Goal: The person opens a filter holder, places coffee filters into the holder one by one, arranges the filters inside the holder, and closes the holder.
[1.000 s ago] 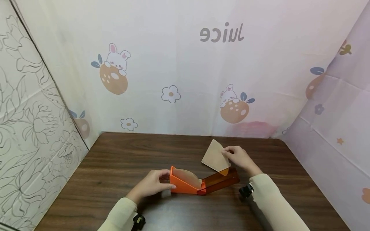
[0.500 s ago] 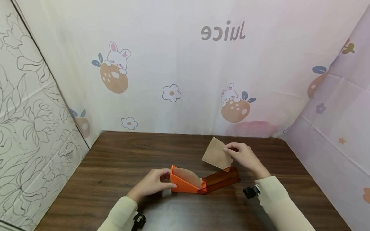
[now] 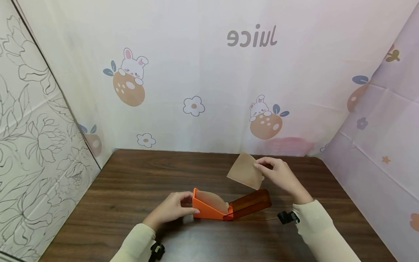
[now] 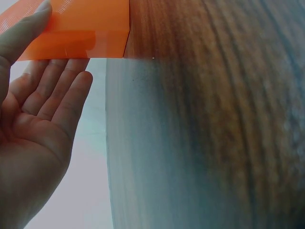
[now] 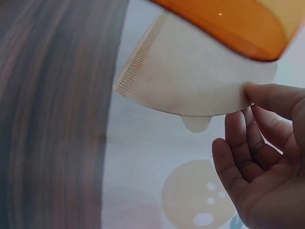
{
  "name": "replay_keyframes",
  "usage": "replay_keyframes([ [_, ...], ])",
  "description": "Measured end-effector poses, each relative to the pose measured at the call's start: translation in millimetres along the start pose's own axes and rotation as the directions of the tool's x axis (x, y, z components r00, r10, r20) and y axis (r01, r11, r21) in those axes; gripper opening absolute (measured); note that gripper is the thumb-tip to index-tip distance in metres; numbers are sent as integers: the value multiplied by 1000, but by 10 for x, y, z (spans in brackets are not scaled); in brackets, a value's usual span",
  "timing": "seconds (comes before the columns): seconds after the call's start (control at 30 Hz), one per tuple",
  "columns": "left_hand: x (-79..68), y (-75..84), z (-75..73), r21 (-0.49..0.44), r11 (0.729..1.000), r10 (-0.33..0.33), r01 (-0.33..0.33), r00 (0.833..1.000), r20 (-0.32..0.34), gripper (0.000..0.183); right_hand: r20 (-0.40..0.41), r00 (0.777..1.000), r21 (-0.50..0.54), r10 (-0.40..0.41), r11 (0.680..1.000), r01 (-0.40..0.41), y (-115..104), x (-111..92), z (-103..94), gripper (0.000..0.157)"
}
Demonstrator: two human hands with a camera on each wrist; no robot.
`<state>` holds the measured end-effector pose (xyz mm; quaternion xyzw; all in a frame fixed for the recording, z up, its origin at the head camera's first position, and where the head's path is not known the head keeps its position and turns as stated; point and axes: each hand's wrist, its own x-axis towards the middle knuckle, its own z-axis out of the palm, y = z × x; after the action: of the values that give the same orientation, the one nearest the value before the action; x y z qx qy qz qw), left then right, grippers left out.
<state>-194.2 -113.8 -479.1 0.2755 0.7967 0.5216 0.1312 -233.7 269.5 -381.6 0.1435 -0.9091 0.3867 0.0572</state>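
Observation:
An orange holder [image 3: 209,213] sits mid-table in the head view, with tan paper coffee filters [image 3: 211,200] standing inside it. Its translucent amber lid [image 3: 251,204] is swung out to the right. My left hand [image 3: 172,208] grips the holder's left end, thumb on the near side; the left wrist view shows the thumb on the orange wall [image 4: 90,28] and fingers at the far side. Between thumb and fingers, my right hand [image 3: 278,175] pinches one coffee filter [image 3: 245,171] by its edge, above and behind the lid. The right wrist view shows this filter's crimped seam [image 5: 140,57] and small tab [image 5: 197,124].
The dark wood-grain table [image 3: 137,171] runs back to a printed curtain [image 3: 196,72] with rabbits and fruit. Another curtain [image 3: 386,145] hangs on the right, and a flower-patterned panel [image 3: 39,138] stands on the left. Each wrist bears a small black camera.
My right hand has moved slightly up and to the right, lifting the coffee filter away from the amber lid it overlapped before. My left hand and the holder have stayed in place.

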Motion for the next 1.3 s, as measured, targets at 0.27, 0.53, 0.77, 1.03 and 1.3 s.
replay_keyframes([
  [0.27,-3,-3,-3,-11,1000,5,-5,1000,0,28,-10,999,9,-52,999,52,-196,-52,-24,24],
  [0.53,3,-10,2,4,1000,3,-3,1000,0,27,-38,993,-11,-115,993,115,-354,-80,-24,19],
  [0.77,6,-3,3,3,1000,0,0,1000,0,28,-44,984,7,-174,985,174,-453,-95,10,12],
  [1.03,5,-7,3,4,1000,1,-1,1000,1,28,-22,980,32,-200,979,200,-592,-143,76,9],
  [1.3,6,-4,3,9,1000,3,-3,1000,0,28,21,975,57,-222,974,220,-680,-161,163,9],
])
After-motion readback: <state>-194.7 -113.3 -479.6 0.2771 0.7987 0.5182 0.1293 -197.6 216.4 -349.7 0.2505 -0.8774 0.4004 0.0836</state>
